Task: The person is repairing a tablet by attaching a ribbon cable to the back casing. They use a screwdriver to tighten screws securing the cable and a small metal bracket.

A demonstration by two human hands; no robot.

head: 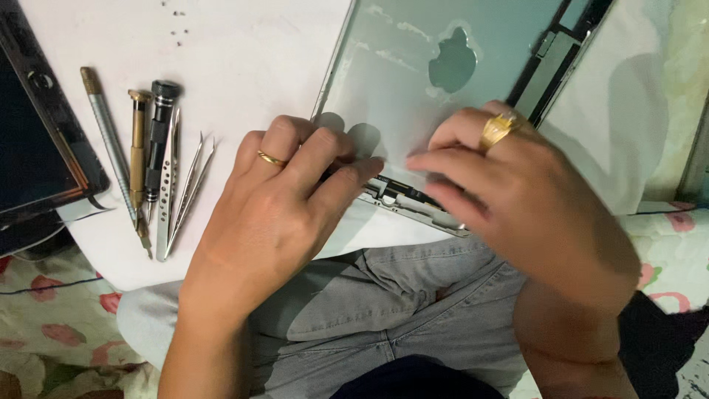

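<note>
A silver tablet back shell (pixel 399 81) lies open side up on a white sheet, its near edge over my lap. My left hand (pixel 284 199), a thin gold ring on one finger, rests on the shell's near edge with fingers pressing down by the lower frame (pixel 402 198). My right hand (pixel 509 192), wearing a chunky gold ring, lies over the same edge, fingertips pointing left toward the left hand's. Both hands touch the shell; I cannot see anything small pinched between the fingers.
Left of the shell lie several tools: a grey screwdriver (pixel 109 140), a brass driver (pixel 138 148), a black-headed driver (pixel 156 133) and tweezers (pixel 188 192). A detached dark screen panel (pixel 33 140) sits at far left. Tiny screws (pixel 176 29) dot the sheet's top. Floral bedding (pixel 52 325) surrounds.
</note>
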